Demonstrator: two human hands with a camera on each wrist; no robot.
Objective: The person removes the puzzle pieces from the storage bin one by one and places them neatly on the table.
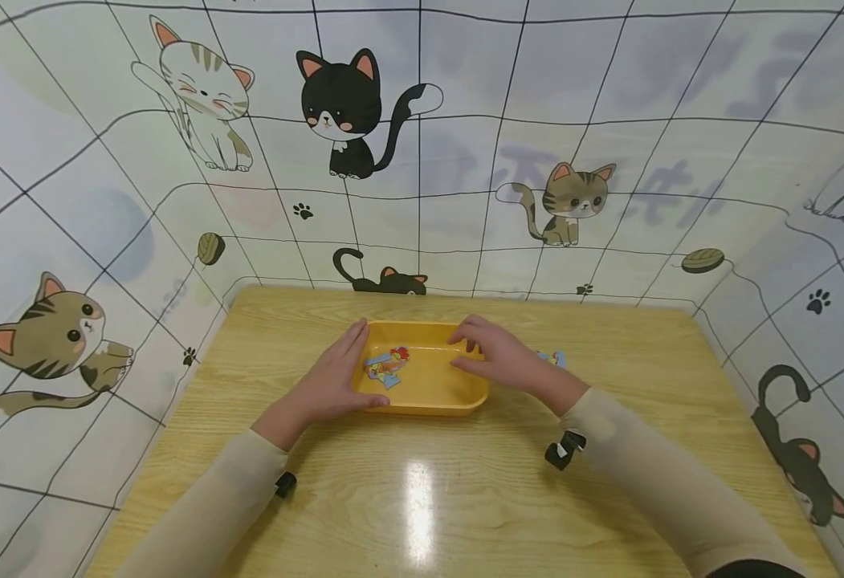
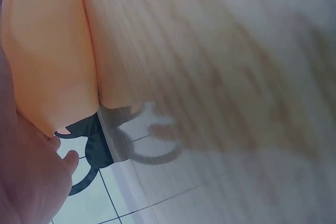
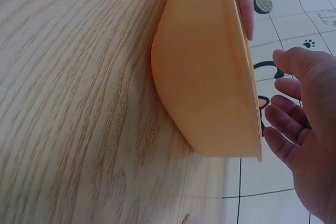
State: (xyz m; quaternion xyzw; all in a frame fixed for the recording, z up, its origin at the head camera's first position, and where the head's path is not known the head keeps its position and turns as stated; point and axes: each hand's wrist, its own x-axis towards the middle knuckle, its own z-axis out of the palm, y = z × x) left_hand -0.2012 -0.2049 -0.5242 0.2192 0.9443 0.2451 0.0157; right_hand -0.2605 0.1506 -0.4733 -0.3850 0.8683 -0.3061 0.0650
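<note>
A shallow yellow plastic tray (image 1: 429,393) sits on the wooden table. My left hand (image 1: 328,377) holds its left end, with the thumb over the near rim and the fingers along the left side up to the far corner. Inside, toward the left, lie several colourful puzzle pieces (image 1: 387,368). My right hand (image 1: 497,353) is over the tray's right end, thumb and fingers apart and loosely bent, with nothing visible between them. In the right wrist view that hand (image 3: 310,114) appears above the tray's rim (image 3: 252,87). More blue puzzle pieces (image 1: 555,358) lie right of the tray, partly hidden by the right wrist.
The light wooden table (image 1: 306,498) reaches back to a wall covering (image 1: 465,80) printed with cats and grid lines, which also rises at both sides. A small black device (image 1: 564,449) is worn at the right wrist, another (image 1: 286,484) at the left.
</note>
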